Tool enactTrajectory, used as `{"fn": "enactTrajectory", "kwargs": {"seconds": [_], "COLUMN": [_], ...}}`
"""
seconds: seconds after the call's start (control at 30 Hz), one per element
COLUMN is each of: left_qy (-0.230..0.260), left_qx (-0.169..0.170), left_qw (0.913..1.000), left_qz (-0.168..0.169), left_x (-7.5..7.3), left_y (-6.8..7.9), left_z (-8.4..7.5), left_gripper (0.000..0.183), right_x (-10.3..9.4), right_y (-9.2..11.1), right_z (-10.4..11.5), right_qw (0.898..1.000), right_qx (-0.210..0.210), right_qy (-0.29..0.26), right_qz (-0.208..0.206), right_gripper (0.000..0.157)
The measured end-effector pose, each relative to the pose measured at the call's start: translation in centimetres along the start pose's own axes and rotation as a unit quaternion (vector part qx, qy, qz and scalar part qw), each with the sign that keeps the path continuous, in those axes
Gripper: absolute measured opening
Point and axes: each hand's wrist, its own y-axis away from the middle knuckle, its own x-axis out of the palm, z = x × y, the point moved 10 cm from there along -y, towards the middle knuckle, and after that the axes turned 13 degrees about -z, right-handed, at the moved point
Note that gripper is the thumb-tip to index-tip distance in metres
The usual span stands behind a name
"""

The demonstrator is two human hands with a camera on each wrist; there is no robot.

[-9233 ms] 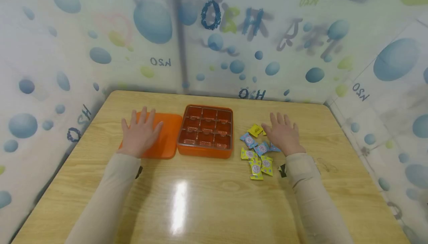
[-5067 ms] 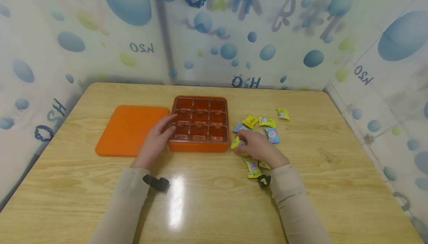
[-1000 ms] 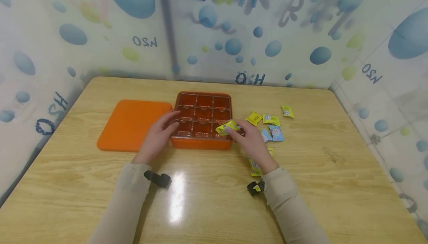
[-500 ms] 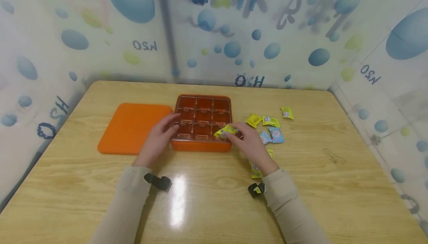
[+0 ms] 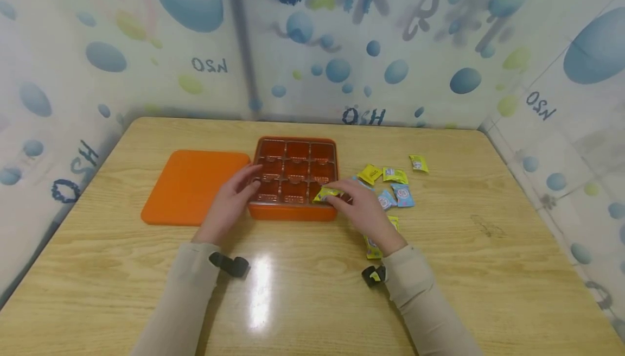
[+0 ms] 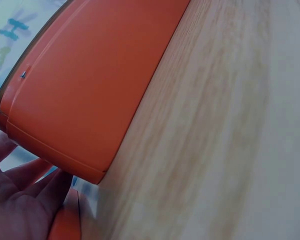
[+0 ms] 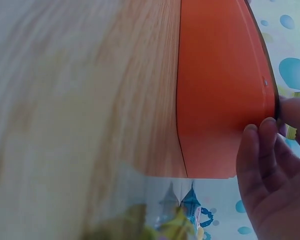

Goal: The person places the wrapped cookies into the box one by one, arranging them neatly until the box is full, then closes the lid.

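Note:
An orange box [image 5: 293, 214] with a clear divided insert sits on the table. My left hand [image 5: 225, 201] holds its left side; in the left wrist view the fingers [image 6: 32, 175] lie along the outer wall and the thumb reaches the rim. Over the front right compartment, my right hand [image 5: 363, 208] pinches a yellow-green wrapped candy [image 5: 323, 195] between thumb and fingers. The right wrist view has other fingertips [image 7: 250, 135] against the box wall, with a sliver of yellow wrapper [image 7: 291, 132] behind. What lies under the candy is hidden.
Left of the box lies a flat orange lid [image 5: 192, 188]. Loose candies lie to the right: yellow ones [image 5: 394, 175], blue ones [image 5: 402, 195], and yellow-green ones [image 5: 373, 248] partly behind the right wrist. A patterned wall [image 5: 312, 46] stands behind the table.
The right hand has picked up a yellow-green candy from the pile, brought it left over the box and lowered it into the front right compartment. The left hand went from the lid to the box.

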Motion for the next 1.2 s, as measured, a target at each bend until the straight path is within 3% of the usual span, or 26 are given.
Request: {"fn": "enactTrajectory", "kwargs": {"seconds": [0.3, 0.47, 0.73, 1.03, 1.2], "left_qy": [-0.007, -0.010, -0.001, 0.001, 0.010], "left_qx": [0.010, 0.014, 0.003, -0.001, 0.001], "left_qw": [0.9999, 0.9998, 1.0000, 1.0000, 1.0000], "left_qz": [-0.005, -0.005, 0.003, 0.001, 0.000], "left_x": [0.2, 0.2, 0.1, 0.2, 0.1], "left_y": [-1.2, -1.1, -0.2, -0.9, -0.2], "left_z": [2.5, 2.3, 0.3, 2.0, 0.4], "left_gripper": [0.043, 0.043, 0.042, 0.041, 0.041], "right_x": [0.3, 0.3, 0.5, 0.6, 0.7], "right_y": [0.1, 0.1, 0.2, 0.3, 0.3], "right_z": [0.0, 0.1, 0.2, 0.2, 0.2], "right_qw": [1.000, 1.000, 0.999, 0.999, 0.999], "right_qx": [-0.017, -0.026, -0.036, -0.026, -0.023], "right_qy": [0.012, 0.009, 0.003, 0.007, 0.010], "right_qz": [0.009, 0.012, 0.019, 0.029, 0.028], "right_gripper": [0.028, 0.024, 0.023, 0.021, 0.020]}}
